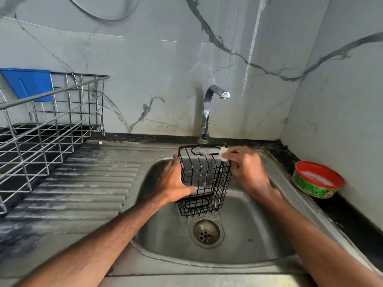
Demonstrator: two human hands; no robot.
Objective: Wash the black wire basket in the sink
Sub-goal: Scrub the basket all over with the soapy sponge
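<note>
The wall behind and to the right of the sink is clad in grey-white marble-pattern panels with dark veins. The sink is stainless steel, with a ribbed, stained drainboard joined to its left side. A dark tabletop borders the sink at the rear and right.

A steel wire dish rack stands left of the sink, partly over the drainboard. A blue plastic container hangs on the rack's far side.

The black wire basket is held upright over the sink bowl, above the drain and in front of the faucet.

The left hand grips the basket's left side, with the fingers up the edge and the thumb across the front wires. The right hand has its fingers curled, pinching a pale pad against the basket's upper right corner.

A chrome faucet rises from the sink's rear rim, with its spout pointing right.

A round tub sits on the tabletop right of the sink. It has a red rim, a green printed side and whitish contents. Its printing cannot be read.
</note>
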